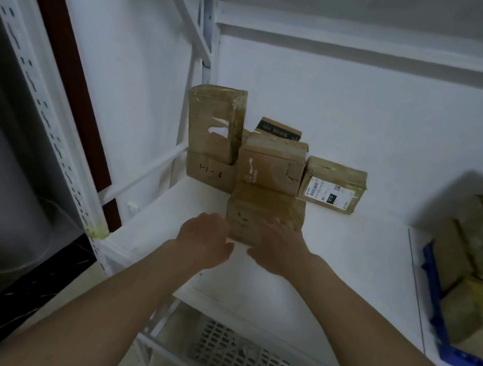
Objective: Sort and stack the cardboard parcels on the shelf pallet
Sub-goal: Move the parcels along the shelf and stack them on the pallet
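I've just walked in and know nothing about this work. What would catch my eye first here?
First, the two bare hands at the centre: the left hand and right hand are on either side of a taped cardboard parcel on the white shelf. Behind it, against the back wall, is a small cluster of parcels, one with a white shipping label. At the far right, more parcels are stacked on a blue pallet.
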Motion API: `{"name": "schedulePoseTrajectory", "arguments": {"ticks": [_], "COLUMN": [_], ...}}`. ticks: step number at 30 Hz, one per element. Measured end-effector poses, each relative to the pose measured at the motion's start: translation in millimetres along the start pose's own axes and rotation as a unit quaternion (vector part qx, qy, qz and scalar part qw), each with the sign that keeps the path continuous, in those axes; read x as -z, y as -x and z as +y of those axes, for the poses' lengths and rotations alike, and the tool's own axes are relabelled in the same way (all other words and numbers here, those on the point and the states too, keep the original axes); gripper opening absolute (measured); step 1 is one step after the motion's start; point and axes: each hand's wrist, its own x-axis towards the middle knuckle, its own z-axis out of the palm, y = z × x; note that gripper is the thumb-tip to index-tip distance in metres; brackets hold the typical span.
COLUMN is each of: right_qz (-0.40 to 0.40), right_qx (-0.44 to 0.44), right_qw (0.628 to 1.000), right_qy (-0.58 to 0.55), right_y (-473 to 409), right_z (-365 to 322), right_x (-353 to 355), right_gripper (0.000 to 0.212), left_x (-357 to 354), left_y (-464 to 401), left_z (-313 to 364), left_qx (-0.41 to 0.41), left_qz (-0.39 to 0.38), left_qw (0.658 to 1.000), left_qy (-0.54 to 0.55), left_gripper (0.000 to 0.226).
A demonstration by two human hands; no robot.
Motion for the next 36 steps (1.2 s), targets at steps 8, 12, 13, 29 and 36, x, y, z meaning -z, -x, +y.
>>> {"name": "schedulePoseTrajectory", "arguments": {"ticks": [8,12,13,29,36], "right_qz": [0.094,0.169,0.178,0.066,0.169], "right_qx": [0.028,-0.025,-0.057,-0.185,-0.16], "right_qw": [0.995,0.981,0.973,0.692,0.724], "right_qy": [-0.034,-0.094,-0.132,-0.695,-0.65], "right_y": [-39.4,-63.3,-68.9,-140.2,-108.8], "right_z": [3.0,32.9,42.6,111.5,121.6], "right_x": [-0.4,9.2,11.2,31.7,64.4], "right_gripper": [0.029,0.025,0.027,0.043,0.033], "left_x": [4.0,16.0,17.3,27.9,49.4], "left_y": [-43.1,-84.2,-93.8,-196.8,-195.0], "left_z": [-26.9,-23.7,-21.2,-4.4,13.1], "left_qx": [0.055,0.077,0.082,0.178,0.084], "left_qz": [-0.041,-0.025,-0.021,-0.051,-0.067], "left_qw": [0.99,0.967,0.958,0.742,0.77], "left_qy": [0.123,0.241,0.273,0.644,0.629], "left_gripper": [0.052,0.061,0.06,0.047,0.047]}}
